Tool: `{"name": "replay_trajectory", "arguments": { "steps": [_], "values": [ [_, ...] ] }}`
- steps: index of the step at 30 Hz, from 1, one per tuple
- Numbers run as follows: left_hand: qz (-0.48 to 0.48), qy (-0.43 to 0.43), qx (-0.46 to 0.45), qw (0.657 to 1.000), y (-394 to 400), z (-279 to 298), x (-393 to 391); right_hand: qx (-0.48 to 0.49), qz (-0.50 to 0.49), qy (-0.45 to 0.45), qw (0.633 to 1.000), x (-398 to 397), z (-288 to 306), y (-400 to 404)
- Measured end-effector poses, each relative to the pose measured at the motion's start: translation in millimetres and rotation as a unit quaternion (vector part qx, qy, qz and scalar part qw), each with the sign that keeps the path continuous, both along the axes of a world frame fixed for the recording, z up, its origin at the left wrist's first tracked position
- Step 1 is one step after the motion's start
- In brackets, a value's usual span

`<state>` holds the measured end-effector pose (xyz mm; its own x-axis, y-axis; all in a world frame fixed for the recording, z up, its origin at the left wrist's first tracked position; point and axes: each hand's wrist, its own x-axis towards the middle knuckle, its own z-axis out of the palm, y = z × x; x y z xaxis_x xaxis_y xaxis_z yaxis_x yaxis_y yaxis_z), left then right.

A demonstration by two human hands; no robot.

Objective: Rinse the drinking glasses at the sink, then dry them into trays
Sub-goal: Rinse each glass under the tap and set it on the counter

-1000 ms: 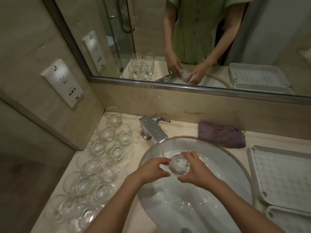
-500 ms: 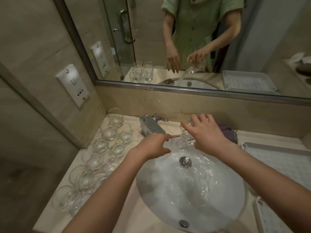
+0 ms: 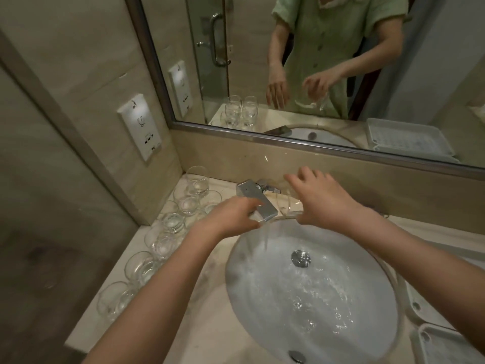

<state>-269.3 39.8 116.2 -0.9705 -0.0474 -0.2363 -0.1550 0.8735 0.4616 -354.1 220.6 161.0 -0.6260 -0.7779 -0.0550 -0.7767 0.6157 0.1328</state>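
Two bare hands are reaching over the far rim of the sink (image 3: 237,261), up by the faucet (image 3: 258,199). Right hand (image 3: 324,199) is hovering just right of the faucet, fingers spread and curving down over a clear drinking glass (image 3: 287,206), which is showing faintly under the palm and is hard to make out against the counter. The mirror (image 3: 301,74) behind the faucet is reflecting that hand gripping the glass from above by its rim, the glass hanging tilted. Left hand (image 3: 231,218) is sitting just left of the faucet spout, fingers loosely bent and pointing toward the spout; whether the fingertips are touching the metal is not clear, and it is holding nothing.

Water is rippling across the white bowl of the sink around the drain (image 3: 301,258). Many more glasses (image 3: 173,219) are standing upright in a crowded row on the counter (image 3: 210,337) left of the faucet, running from the back wall toward the viewer, some touching one another. White trays (image 3: 430,345) are lying at the right edge of the sink, only partly in view. On the wall left of the glasses, a white socket panel (image 3: 139,126) is mounted. The mirror is also showing a person in a green buttoned garment.
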Motion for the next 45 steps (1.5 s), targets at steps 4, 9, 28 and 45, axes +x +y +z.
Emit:
{"name": "replay_trajectory", "arguments": {
  "steps": [4,9,28,45],
  "values": [
    [0.04,0.013,0.017,0.999,-32,11,-2,-0.266,-0.035,-0.206,0.941,-9,20,-37],
    [0.106,0.017,0.049,0.993,-85,15,-6,-0.33,-0.038,-0.232,0.914,-30,27,-100],
    [0.189,-0.022,-0.043,0.981,-189,-73,-84,-0.098,-0.064,-0.258,0.959,-106,-112,-227],
    [0.247,-0.078,-0.001,0.966,-206,-116,-118,0.018,-0.044,-0.27,0.962,-107,-149,-243]
  ]
}}
